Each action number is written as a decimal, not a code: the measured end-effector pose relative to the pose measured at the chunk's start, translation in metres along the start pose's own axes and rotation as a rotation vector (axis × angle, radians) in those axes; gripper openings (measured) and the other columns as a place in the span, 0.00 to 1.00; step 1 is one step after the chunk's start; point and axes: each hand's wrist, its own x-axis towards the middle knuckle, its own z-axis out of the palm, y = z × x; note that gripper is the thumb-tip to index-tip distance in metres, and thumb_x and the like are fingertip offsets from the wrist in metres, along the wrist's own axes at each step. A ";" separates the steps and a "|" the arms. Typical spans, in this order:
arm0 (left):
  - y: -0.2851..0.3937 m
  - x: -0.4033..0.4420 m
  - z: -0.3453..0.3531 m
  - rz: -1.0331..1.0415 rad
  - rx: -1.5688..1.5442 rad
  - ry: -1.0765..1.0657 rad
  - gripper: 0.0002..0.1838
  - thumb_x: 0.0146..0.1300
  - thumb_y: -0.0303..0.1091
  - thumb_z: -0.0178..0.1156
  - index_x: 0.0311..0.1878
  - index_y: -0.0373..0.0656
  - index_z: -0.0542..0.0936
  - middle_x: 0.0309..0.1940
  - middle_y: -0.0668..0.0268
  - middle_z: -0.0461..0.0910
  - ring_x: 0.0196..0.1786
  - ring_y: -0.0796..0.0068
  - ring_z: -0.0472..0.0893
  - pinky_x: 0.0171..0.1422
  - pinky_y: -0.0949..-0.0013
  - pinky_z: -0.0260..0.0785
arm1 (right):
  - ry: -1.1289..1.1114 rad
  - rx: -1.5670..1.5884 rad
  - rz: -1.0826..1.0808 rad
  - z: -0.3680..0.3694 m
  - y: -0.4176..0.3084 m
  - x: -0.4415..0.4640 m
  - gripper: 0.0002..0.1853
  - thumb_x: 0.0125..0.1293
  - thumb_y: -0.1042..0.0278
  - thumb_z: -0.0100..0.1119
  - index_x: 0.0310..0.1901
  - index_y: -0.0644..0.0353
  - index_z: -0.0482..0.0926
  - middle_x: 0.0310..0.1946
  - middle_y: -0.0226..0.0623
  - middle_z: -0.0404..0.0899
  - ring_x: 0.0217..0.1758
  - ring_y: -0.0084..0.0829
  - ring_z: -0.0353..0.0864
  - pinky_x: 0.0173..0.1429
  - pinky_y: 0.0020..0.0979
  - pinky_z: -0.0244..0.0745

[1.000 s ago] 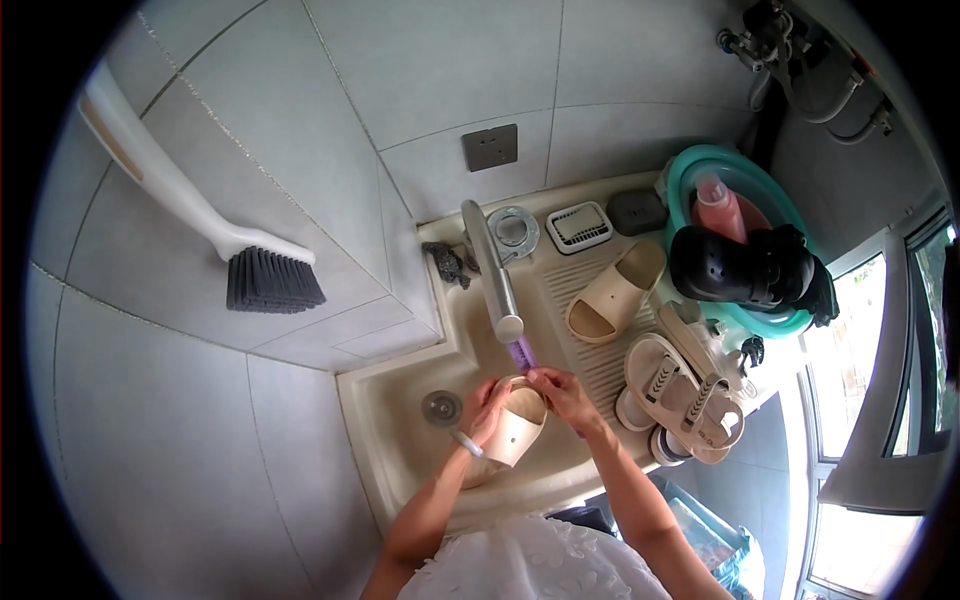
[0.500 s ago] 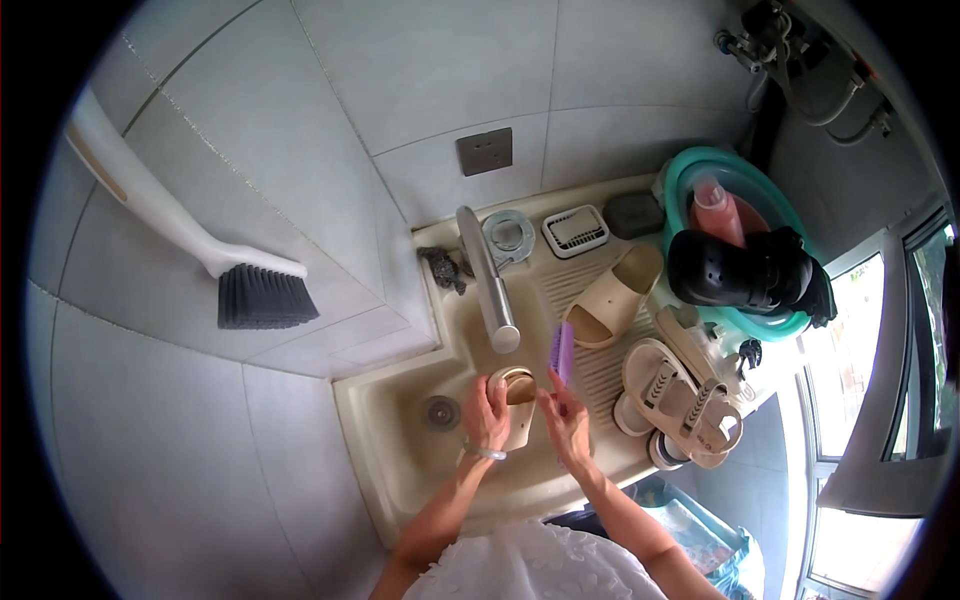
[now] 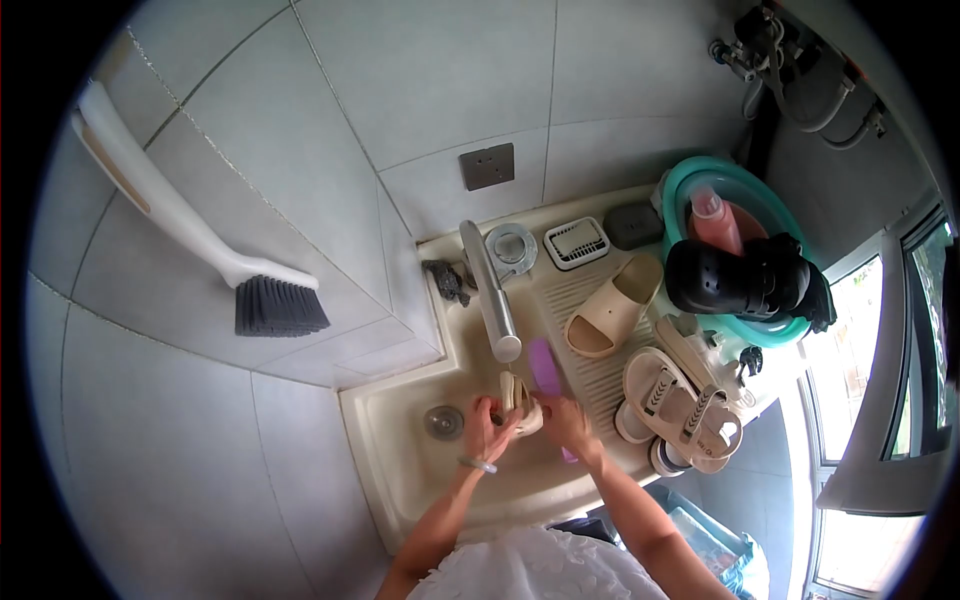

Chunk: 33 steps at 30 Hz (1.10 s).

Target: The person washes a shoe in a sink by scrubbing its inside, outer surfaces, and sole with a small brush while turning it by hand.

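Note:
Over the sink (image 3: 395, 465), a beige slipper (image 3: 523, 418) is gripped in my left hand (image 3: 489, 430), its narrow side turned up just below the faucet (image 3: 490, 300). My right hand (image 3: 568, 426) is closed around a purple brush (image 3: 545, 368), to the right of the slipper and close to it. Its bristles are not clearly visible from here. A matching beige slipper (image 3: 612, 308) lies on the ribbed drainboard, up and right of my right hand.
Beige sandals (image 3: 680, 408) sit on the right of the drainboard. A teal basin (image 3: 690, 180) holds a pink bottle (image 3: 716, 220) and black footwear (image 3: 730, 275). Soap dish (image 3: 577, 243) at the back. A large white-handled brush (image 3: 275, 290) hangs at left, near the camera.
The slipper in my left hand has turned from its opening facing up to edge-on. The purple brush has shifted left and tilted. The view has moved slightly.

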 end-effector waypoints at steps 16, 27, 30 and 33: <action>-0.026 -0.003 -0.011 -0.077 -0.303 -0.194 0.16 0.58 0.37 0.68 0.37 0.34 0.74 0.27 0.63 0.77 0.31 0.77 0.78 0.37 0.74 0.72 | 0.252 0.437 -0.154 -0.016 -0.084 0.202 0.15 0.67 0.64 0.52 0.29 0.69 0.77 0.20 0.43 0.78 0.23 0.35 0.77 0.31 0.35 0.70; -0.017 0.003 -0.016 -0.066 -0.292 -0.147 0.30 0.58 0.38 0.65 0.63 0.41 0.69 0.46 0.54 0.82 0.38 0.62 0.85 0.40 0.62 0.78 | -0.065 0.262 0.075 0.001 -0.035 0.056 0.17 0.65 0.56 0.56 0.35 0.66 0.80 0.23 0.48 0.78 0.26 0.33 0.80 0.32 0.34 0.73; -0.004 0.002 -0.014 -0.015 -0.140 -0.050 0.26 0.57 0.43 0.64 0.57 0.43 0.75 0.27 0.55 0.83 0.31 0.55 0.83 0.38 0.59 0.77 | -0.029 0.620 0.070 0.012 -0.036 0.008 0.20 0.67 0.56 0.58 0.44 0.70 0.78 0.28 0.46 0.83 0.29 0.28 0.82 0.33 0.31 0.75; 0.005 0.002 -0.014 -0.013 -0.024 -0.132 0.20 0.58 0.36 0.63 0.53 0.38 0.77 0.30 0.54 0.84 0.33 0.62 0.86 0.37 0.65 0.77 | -0.021 0.727 0.138 0.013 -0.026 -0.005 0.19 0.68 0.60 0.57 0.46 0.71 0.78 0.29 0.43 0.83 0.33 0.23 0.81 0.38 0.27 0.75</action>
